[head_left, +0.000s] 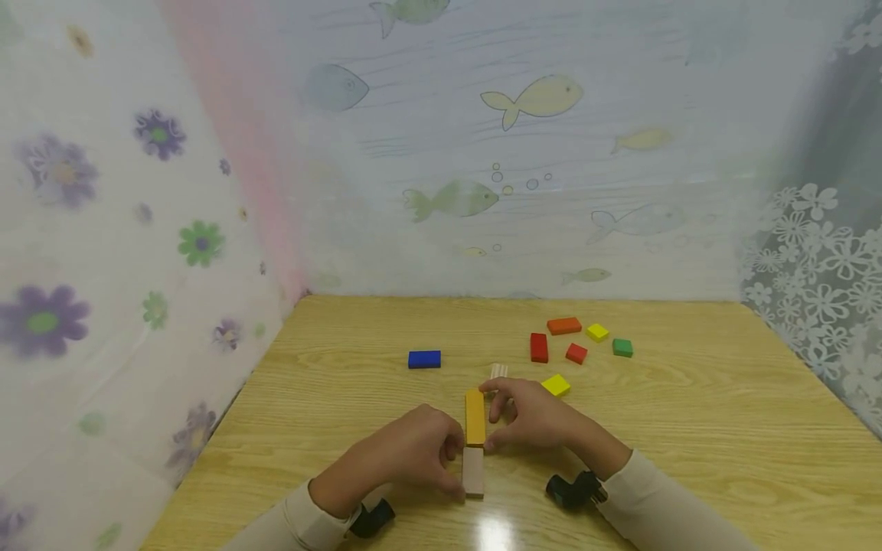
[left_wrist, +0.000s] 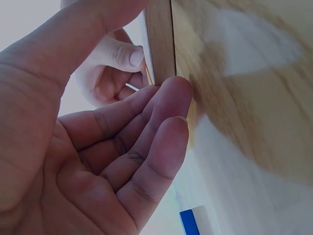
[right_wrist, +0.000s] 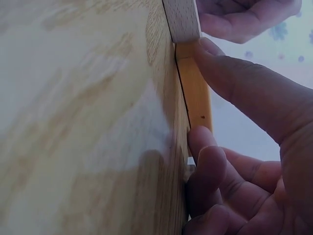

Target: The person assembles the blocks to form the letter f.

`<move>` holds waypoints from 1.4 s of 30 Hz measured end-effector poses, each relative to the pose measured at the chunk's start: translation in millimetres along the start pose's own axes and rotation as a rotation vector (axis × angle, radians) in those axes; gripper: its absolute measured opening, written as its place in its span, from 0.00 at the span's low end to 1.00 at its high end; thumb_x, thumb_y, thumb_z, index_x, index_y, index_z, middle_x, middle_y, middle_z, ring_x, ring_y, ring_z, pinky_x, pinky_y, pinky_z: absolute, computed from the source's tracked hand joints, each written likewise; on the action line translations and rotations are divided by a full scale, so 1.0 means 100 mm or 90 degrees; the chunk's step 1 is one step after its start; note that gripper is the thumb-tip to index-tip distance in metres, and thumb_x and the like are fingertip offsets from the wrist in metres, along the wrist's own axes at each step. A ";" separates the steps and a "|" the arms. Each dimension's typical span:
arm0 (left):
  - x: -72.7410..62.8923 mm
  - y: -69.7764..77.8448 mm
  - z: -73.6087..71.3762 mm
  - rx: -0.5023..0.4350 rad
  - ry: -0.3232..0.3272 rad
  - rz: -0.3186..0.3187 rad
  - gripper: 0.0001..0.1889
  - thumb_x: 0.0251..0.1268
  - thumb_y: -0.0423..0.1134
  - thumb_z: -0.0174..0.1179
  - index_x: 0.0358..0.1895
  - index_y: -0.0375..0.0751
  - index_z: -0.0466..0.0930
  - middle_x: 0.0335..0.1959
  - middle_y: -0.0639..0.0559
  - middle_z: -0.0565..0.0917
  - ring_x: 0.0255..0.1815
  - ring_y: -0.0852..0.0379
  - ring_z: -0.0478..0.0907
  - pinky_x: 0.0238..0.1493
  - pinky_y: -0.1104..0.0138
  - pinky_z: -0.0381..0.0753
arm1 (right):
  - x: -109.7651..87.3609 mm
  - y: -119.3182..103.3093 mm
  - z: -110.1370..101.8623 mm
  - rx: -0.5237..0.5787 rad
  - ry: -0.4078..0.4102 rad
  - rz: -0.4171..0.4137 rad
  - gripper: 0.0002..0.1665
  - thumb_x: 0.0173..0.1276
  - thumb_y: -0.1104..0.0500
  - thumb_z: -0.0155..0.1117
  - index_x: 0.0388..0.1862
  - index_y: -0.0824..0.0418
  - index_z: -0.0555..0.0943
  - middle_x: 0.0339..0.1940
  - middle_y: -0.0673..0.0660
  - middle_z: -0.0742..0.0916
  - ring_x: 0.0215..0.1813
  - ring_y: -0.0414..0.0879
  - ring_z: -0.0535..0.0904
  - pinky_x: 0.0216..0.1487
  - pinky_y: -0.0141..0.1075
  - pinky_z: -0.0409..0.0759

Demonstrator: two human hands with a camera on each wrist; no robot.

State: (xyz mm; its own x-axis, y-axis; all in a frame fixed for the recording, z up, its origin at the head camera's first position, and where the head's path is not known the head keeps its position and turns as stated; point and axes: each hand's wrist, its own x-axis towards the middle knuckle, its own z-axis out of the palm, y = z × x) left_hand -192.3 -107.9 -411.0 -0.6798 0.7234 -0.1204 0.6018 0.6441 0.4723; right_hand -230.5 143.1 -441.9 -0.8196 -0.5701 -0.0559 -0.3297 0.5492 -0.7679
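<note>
An orange block (head_left: pixel 475 418) and a plain wooden block (head_left: pixel 472 472) lie end to end on the table in the head view, the plain one nearer the person. My left hand (head_left: pixel 420 451) holds the plain block from its left side, thumb near the close end and fingertips near the joint. From the right, my right hand (head_left: pixel 537 415) grips the orange block, its thumb by the joint and its index finger at the far end. In the right wrist view the orange block (right_wrist: pixel 194 90) meets the plain block (right_wrist: pixel 182 22).
Beyond the hands lie a blue block (head_left: pixel 424 360), a pale striped block (head_left: pixel 499 371), partly hidden, and a yellow block (head_left: pixel 556 385). Farther right are red (head_left: pixel 539 347), orange-red (head_left: pixel 564 326) and green (head_left: pixel 622 347) blocks. Printed curtains (head_left: pixel 524 229) stand behind the wooden table (head_left: pixel 331 383).
</note>
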 end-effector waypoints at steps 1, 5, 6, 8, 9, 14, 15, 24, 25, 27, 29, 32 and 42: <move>0.00 0.01 0.00 0.001 0.001 -0.003 0.20 0.44 0.53 0.84 0.36 0.49 0.87 0.26 0.67 0.82 0.27 0.73 0.77 0.30 0.76 0.78 | 0.00 0.00 0.00 -0.001 0.000 0.000 0.48 0.54 0.49 0.86 0.71 0.57 0.74 0.40 0.50 0.86 0.30 0.44 0.78 0.33 0.33 0.78; 0.01 0.01 0.02 0.001 0.007 -0.005 0.20 0.44 0.52 0.85 0.35 0.49 0.87 0.26 0.67 0.82 0.26 0.73 0.77 0.30 0.77 0.78 | 0.00 0.00 0.00 -0.002 0.000 -0.003 0.48 0.54 0.48 0.86 0.71 0.57 0.74 0.38 0.50 0.86 0.33 0.45 0.79 0.35 0.34 0.79; 0.01 0.01 0.02 0.002 0.009 -0.006 0.20 0.43 0.53 0.85 0.35 0.49 0.87 0.26 0.67 0.82 0.26 0.73 0.77 0.30 0.77 0.78 | 0.00 0.00 0.00 -0.001 0.000 -0.004 0.48 0.54 0.48 0.86 0.71 0.58 0.74 0.38 0.50 0.86 0.33 0.45 0.80 0.36 0.35 0.79; 0.01 0.02 0.02 0.004 0.015 -0.010 0.20 0.43 0.53 0.85 0.35 0.49 0.88 0.26 0.67 0.82 0.27 0.73 0.77 0.30 0.77 0.78 | 0.00 0.00 0.00 -0.001 0.000 -0.005 0.48 0.54 0.48 0.86 0.71 0.58 0.74 0.38 0.50 0.86 0.33 0.45 0.80 0.36 0.35 0.80; 0.00 0.02 0.03 0.006 0.017 -0.013 0.20 0.43 0.53 0.85 0.35 0.49 0.88 0.26 0.67 0.82 0.27 0.73 0.77 0.31 0.77 0.78 | 0.00 0.00 0.00 -0.001 0.000 -0.006 0.48 0.54 0.48 0.86 0.71 0.58 0.74 0.38 0.50 0.86 0.33 0.45 0.80 0.37 0.35 0.80; 0.00 0.04 0.03 0.007 0.028 -0.027 0.19 0.42 0.53 0.85 0.33 0.49 0.89 0.25 0.68 0.82 0.26 0.73 0.76 0.30 0.77 0.77 | -0.01 0.00 0.00 0.000 0.001 -0.010 0.48 0.55 0.48 0.85 0.71 0.59 0.73 0.37 0.50 0.86 0.32 0.44 0.80 0.36 0.35 0.80; 0.00 0.05 0.03 0.008 0.029 -0.028 0.18 0.42 0.52 0.85 0.32 0.50 0.88 0.24 0.68 0.81 0.25 0.73 0.75 0.29 0.77 0.77 | -0.01 0.00 0.00 0.000 0.001 -0.009 0.48 0.55 0.48 0.85 0.71 0.59 0.73 0.37 0.50 0.86 0.32 0.44 0.80 0.36 0.35 0.80; -0.01 0.11 0.04 0.010 0.035 -0.034 0.19 0.43 0.51 0.85 0.18 0.54 0.79 0.14 0.69 0.73 0.17 0.71 0.64 0.20 0.76 0.65 | -0.01 -0.01 0.00 -0.001 0.006 -0.011 0.48 0.55 0.47 0.85 0.70 0.59 0.74 0.35 0.49 0.86 0.33 0.44 0.81 0.38 0.34 0.81; -0.01 0.11 0.03 0.012 0.036 -0.034 0.20 0.43 0.50 0.84 0.17 0.54 0.78 0.14 0.69 0.72 0.17 0.71 0.63 0.19 0.76 0.64 | -0.01 -0.01 0.00 -0.001 0.007 -0.010 0.48 0.55 0.47 0.85 0.70 0.59 0.74 0.35 0.49 0.86 0.33 0.44 0.81 0.38 0.34 0.81; -0.01 0.12 0.03 0.013 0.036 -0.034 0.20 0.43 0.50 0.84 0.16 0.54 0.77 0.13 0.68 0.70 0.16 0.71 0.61 0.19 0.75 0.62 | -0.01 0.00 0.01 -0.001 0.009 -0.007 0.47 0.54 0.47 0.85 0.70 0.59 0.74 0.35 0.48 0.86 0.34 0.44 0.81 0.38 0.35 0.81; -0.02 0.13 0.03 0.013 0.034 -0.035 0.21 0.44 0.49 0.84 0.16 0.53 0.77 0.13 0.68 0.70 0.16 0.70 0.61 0.19 0.75 0.61 | -0.01 0.00 0.01 -0.003 0.012 -0.003 0.47 0.54 0.47 0.86 0.69 0.58 0.74 0.34 0.48 0.86 0.34 0.44 0.82 0.39 0.35 0.81; -0.02 0.15 0.03 0.011 0.029 -0.039 0.20 0.45 0.49 0.84 0.16 0.53 0.77 0.14 0.68 0.70 0.17 0.70 0.61 0.19 0.75 0.62 | -0.01 0.00 0.01 -0.005 0.015 0.002 0.47 0.53 0.47 0.86 0.69 0.58 0.75 0.33 0.47 0.85 0.34 0.44 0.82 0.39 0.35 0.81; -0.04 0.17 0.04 0.015 0.042 -0.035 0.22 0.45 0.49 0.84 0.14 0.53 0.75 0.12 0.69 0.69 0.15 0.71 0.60 0.18 0.76 0.61 | -0.01 -0.01 0.00 0.001 0.016 0.004 0.45 0.54 0.48 0.86 0.67 0.60 0.76 0.31 0.48 0.86 0.34 0.44 0.82 0.40 0.34 0.81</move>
State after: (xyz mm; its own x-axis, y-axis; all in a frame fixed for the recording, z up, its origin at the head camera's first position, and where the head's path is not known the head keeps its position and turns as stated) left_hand -177.7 -98.5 -406.2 -0.7380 0.6692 -0.0871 0.5718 0.6886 0.4460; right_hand -229.1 143.3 -440.8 -0.8331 -0.5512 -0.0453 -0.3234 0.5520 -0.7686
